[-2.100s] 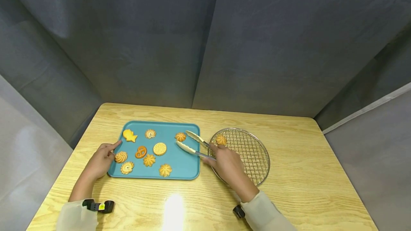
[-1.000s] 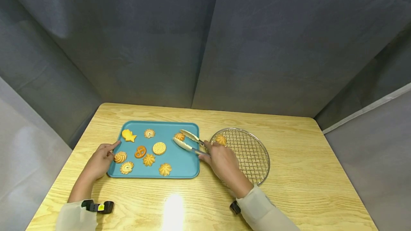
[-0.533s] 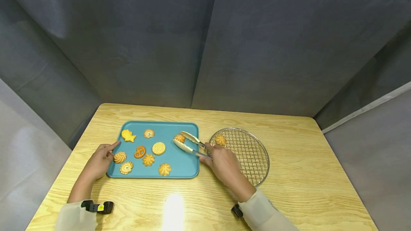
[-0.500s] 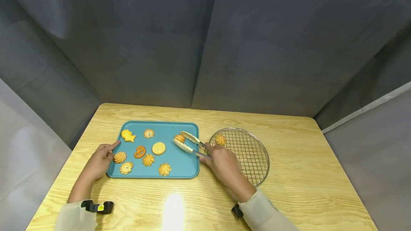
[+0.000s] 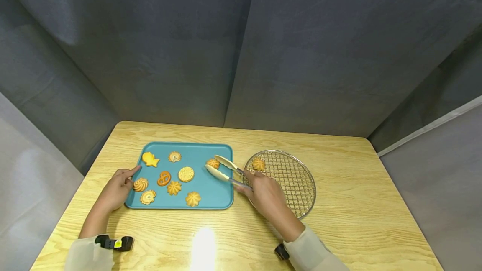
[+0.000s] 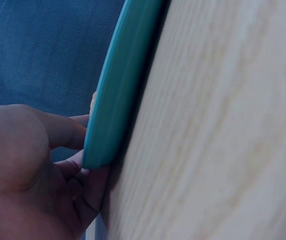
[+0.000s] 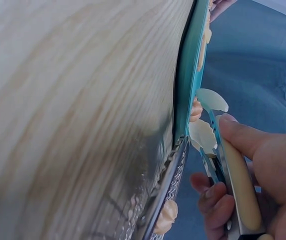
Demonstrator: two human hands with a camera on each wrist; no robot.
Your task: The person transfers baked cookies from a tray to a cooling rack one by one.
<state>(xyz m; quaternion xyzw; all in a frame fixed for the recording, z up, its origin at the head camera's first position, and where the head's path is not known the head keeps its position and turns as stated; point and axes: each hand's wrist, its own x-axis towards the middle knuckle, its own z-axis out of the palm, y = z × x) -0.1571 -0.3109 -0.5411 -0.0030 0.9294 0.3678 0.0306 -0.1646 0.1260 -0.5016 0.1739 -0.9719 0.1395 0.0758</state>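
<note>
The right hand (image 5: 265,193) is curling round a pair of tongs (image 5: 218,173), its thumb pressing one arm and its fingers the other, and is holding them partly spread, their pale tips pointing away to that hand's left. Between those tips a brown domed cookie (image 5: 213,163) is sitting on the blue tray (image 5: 199,149); whether both tips are touching it, I cannot tell. The left hand (image 5: 117,188) is pinching the tray's end rim between thumb and fingers, its index finger stretching along the edge. Just right of the left thumb a swirl cookie (image 5: 140,185) is lying, and beyond the left fingertips a fish-shaped cookie (image 5: 150,159). Farther right of that hand, a pretzel-shaped cookie (image 5: 163,178) and a round dotted cookie (image 5: 186,174) are resting. Beneath and to the right of the right hand a round wire rack (image 5: 295,179) is lying on the wooden table (image 5: 350,187); a ridged cookie (image 5: 258,164) is resting on it, just beyond that hand's fingers.
</note>
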